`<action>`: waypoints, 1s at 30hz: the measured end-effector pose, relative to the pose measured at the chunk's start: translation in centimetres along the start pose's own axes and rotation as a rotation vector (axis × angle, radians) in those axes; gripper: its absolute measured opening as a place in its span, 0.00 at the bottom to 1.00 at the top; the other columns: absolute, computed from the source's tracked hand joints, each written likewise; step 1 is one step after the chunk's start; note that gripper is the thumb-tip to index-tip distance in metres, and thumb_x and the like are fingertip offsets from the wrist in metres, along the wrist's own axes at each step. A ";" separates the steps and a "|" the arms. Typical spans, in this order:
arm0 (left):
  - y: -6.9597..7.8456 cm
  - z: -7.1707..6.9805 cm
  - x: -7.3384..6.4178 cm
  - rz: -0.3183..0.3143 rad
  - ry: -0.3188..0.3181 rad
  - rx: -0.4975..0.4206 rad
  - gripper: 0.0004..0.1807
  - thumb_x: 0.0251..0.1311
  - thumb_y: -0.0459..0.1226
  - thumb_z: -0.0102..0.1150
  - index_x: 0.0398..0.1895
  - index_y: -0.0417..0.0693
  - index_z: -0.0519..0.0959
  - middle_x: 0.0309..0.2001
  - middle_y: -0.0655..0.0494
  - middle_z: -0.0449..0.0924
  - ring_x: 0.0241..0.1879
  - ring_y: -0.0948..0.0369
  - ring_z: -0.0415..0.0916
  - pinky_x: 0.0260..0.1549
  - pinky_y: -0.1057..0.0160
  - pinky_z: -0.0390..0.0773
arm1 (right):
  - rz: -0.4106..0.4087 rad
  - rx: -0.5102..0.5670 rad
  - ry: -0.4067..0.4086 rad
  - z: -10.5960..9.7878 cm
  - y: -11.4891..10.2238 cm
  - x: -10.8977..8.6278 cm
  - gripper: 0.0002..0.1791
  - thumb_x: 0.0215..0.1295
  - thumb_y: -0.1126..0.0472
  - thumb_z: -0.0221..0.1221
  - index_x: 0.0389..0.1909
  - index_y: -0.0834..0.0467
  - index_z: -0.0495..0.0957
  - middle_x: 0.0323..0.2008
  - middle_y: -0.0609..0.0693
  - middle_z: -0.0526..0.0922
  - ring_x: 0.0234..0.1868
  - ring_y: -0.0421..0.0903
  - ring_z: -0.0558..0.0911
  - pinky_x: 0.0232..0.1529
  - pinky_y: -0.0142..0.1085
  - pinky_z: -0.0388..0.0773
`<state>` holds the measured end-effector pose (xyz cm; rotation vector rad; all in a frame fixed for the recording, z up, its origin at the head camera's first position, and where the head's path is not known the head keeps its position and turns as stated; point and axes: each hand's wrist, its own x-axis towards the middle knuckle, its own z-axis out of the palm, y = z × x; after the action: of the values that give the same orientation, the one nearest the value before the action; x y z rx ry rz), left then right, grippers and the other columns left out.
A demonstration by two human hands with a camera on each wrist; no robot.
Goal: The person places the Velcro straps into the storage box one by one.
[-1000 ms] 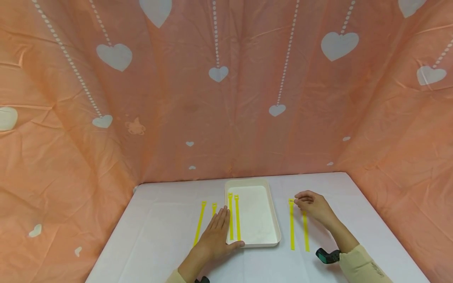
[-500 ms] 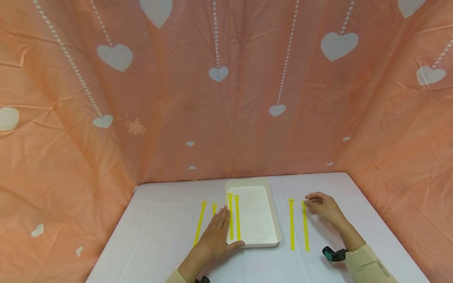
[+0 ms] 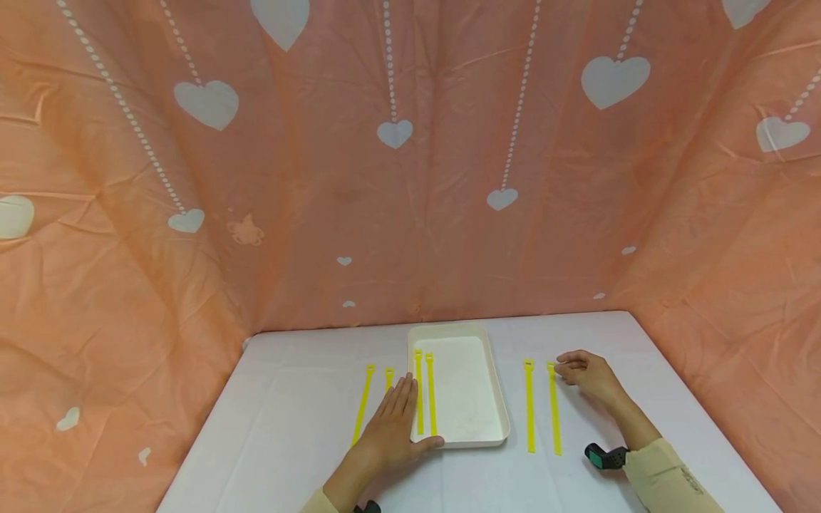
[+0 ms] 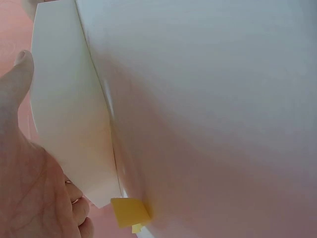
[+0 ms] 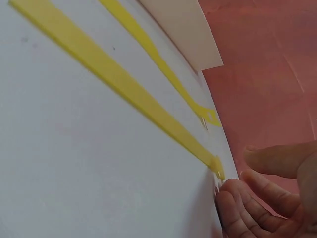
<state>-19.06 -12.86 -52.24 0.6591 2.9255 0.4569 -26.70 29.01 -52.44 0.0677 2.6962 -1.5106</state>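
My left hand [image 3: 389,427] lies over the near left corner of a cream tray [image 3: 499,399], fingers straight and thumb spread along the front rim. Two yellow straps with slotted heads, one strap [image 3: 420,399] left of the other strap [image 3: 431,399], lie in the tray. My right hand [image 3: 586,374], its fingers loosely bent, is beside the slotted head of the outer strap [image 3: 554,420] on the table. In the right wrist view the thumb [image 5: 277,158] stands apart from the fingers, and nothing is between them. The inner strap [image 3: 529,413] lies parallel to it.
Left of the tray lie two more yellow straps, an outer one [image 3: 363,402] and one [image 3: 388,377] partly hidden by my left hand. A white cloth [image 3: 288,399] covers the table. Peach curtains [image 3: 449,256] with heart prints rise behind and at both sides.
My right hand has shifted right, from between the two right-hand straps to the far side of the outer one's head, uncovering that strap. My left hand and the straps stay put.
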 end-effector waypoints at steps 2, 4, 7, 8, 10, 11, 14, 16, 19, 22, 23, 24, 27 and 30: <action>0.0 0.0 0.0 -0.002 -0.001 -0.003 0.65 0.68 0.71 0.57 0.86 0.33 0.45 0.87 0.38 0.38 0.86 0.43 0.39 0.84 0.43 0.46 | 0.003 -0.004 0.003 0.1 0.2 0.1 0.21 0.76 0.60 0.65 0.59 0.73 0.78 0.46 0.63 0.87 0.39 0.49 0.89 0.36 0.36 0.83; 0.1 -0.1 0.0 -0.001 0.002 0.003 0.65 0.68 0.71 0.56 0.86 0.33 0.45 0.88 0.38 0.38 0.86 0.43 0.39 0.84 0.43 0.46 | 0.004 -0.010 0.007 0.1 0.3 0.2 0.21 0.76 0.60 0.65 0.58 0.73 0.78 0.45 0.62 0.87 0.39 0.48 0.88 0.35 0.36 0.83; 0.0 0.0 0.0 -0.005 0.000 0.013 0.65 0.68 0.72 0.56 0.86 0.33 0.45 0.87 0.38 0.38 0.87 0.43 0.39 0.84 0.43 0.47 | 0.008 -0.021 0.013 0.2 0.6 0.4 0.20 0.76 0.60 0.65 0.58 0.72 0.78 0.44 0.61 0.87 0.37 0.46 0.87 0.33 0.35 0.82; 0.1 0.0 0.0 -0.005 0.003 0.017 0.65 0.67 0.72 0.56 0.86 0.33 0.45 0.87 0.38 0.39 0.87 0.44 0.40 0.84 0.43 0.47 | 0.013 -0.021 0.017 0.2 0.6 0.4 0.20 0.76 0.60 0.65 0.58 0.72 0.79 0.44 0.61 0.88 0.37 0.45 0.86 0.33 0.34 0.81; 0.1 0.0 0.0 -0.005 0.002 0.018 0.65 0.68 0.72 0.56 0.86 0.33 0.45 0.87 0.37 0.39 0.87 0.44 0.40 0.84 0.43 0.48 | 0.011 -0.026 0.022 0.3 0.7 0.4 0.20 0.75 0.61 0.66 0.57 0.72 0.79 0.43 0.61 0.87 0.36 0.44 0.85 0.32 0.35 0.81; 0.1 0.0 0.0 -0.007 -0.005 0.019 0.65 0.68 0.72 0.56 0.86 0.33 0.45 0.87 0.37 0.38 0.87 0.44 0.39 0.84 0.43 0.47 | 0.010 -0.028 0.024 0.3 0.7 0.4 0.20 0.75 0.61 0.66 0.57 0.72 0.79 0.43 0.61 0.87 0.36 0.44 0.85 0.32 0.35 0.81; 0.1 0.0 0.0 -0.002 0.000 0.013 0.65 0.68 0.71 0.57 0.86 0.32 0.45 0.87 0.37 0.39 0.86 0.43 0.40 0.84 0.43 0.48 | 0.013 -0.029 0.033 0.5 0.8 0.5 0.19 0.74 0.62 0.67 0.56 0.72 0.80 0.43 0.60 0.87 0.35 0.44 0.84 0.31 0.35 0.80; 0.1 0.0 0.0 -0.002 0.001 0.017 0.65 0.68 0.71 0.57 0.86 0.32 0.45 0.87 0.37 0.39 0.86 0.43 0.40 0.84 0.43 0.48 | 0.010 -0.031 0.039 0.6 0.9 0.5 0.18 0.73 0.63 0.68 0.55 0.72 0.80 0.42 0.59 0.87 0.36 0.44 0.83 0.31 0.34 0.80; 0.1 -0.1 0.0 0.001 0.006 0.020 0.65 0.68 0.72 0.56 0.86 0.32 0.46 0.87 0.37 0.39 0.86 0.43 0.40 0.84 0.43 0.48 | 0.013 -0.033 0.043 0.7 0.9 0.6 0.18 0.73 0.63 0.68 0.55 0.71 0.81 0.42 0.58 0.86 0.36 0.44 0.82 0.31 0.33 0.79; 0.2 -0.1 -0.1 0.001 0.002 0.011 0.65 0.68 0.72 0.56 0.86 0.32 0.45 0.87 0.37 0.39 0.86 0.43 0.40 0.84 0.42 0.48 | 0.024 -0.038 0.050 0.9 0.9 0.6 0.18 0.73 0.62 0.68 0.55 0.71 0.81 0.41 0.57 0.85 0.37 0.46 0.80 0.31 0.32 0.78; 0.2 -0.2 -0.1 0.001 0.002 0.009 0.65 0.68 0.71 0.56 0.86 0.32 0.45 0.87 0.37 0.39 0.86 0.43 0.40 0.84 0.42 0.48 | 0.027 -0.043 0.053 0.9 1.0 0.6 0.19 0.72 0.62 0.68 0.55 0.71 0.81 0.41 0.57 0.84 0.38 0.47 0.80 0.31 0.32 0.77; 0.2 -0.2 -0.1 0.001 0.005 0.003 0.64 0.68 0.71 0.57 0.86 0.32 0.46 0.87 0.37 0.39 0.86 0.43 0.40 0.84 0.42 0.48 | 0.029 -0.047 0.056 0.9 1.0 0.6 0.19 0.72 0.62 0.69 0.55 0.71 0.81 0.41 0.56 0.84 0.38 0.47 0.79 0.31 0.32 0.77; 0.2 -0.1 -0.1 0.002 0.010 0.002 0.64 0.68 0.71 0.57 0.86 0.32 0.46 0.87 0.37 0.39 0.86 0.43 0.40 0.84 0.42 0.48 | 0.025 -0.064 0.063 1.0 1.1 0.7 0.20 0.71 0.62 0.70 0.55 0.71 0.81 0.40 0.56 0.83 0.39 0.49 0.78 0.32 0.32 0.76; 0.1 0.1 -0.1 0.012 0.027 -0.001 0.64 0.68 0.71 0.56 0.86 0.32 0.46 0.87 0.36 0.40 0.86 0.42 0.40 0.84 0.42 0.47 | 0.023 -0.075 0.069 1.1 1.2 0.9 0.20 0.69 0.62 0.71 0.54 0.70 0.81 0.39 0.55 0.81 0.39 0.49 0.77 0.33 0.34 0.76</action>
<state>-18.94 -12.79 -52.33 0.6760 2.9479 0.4716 -27.48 28.71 -54.09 0.1506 2.7925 -1.4252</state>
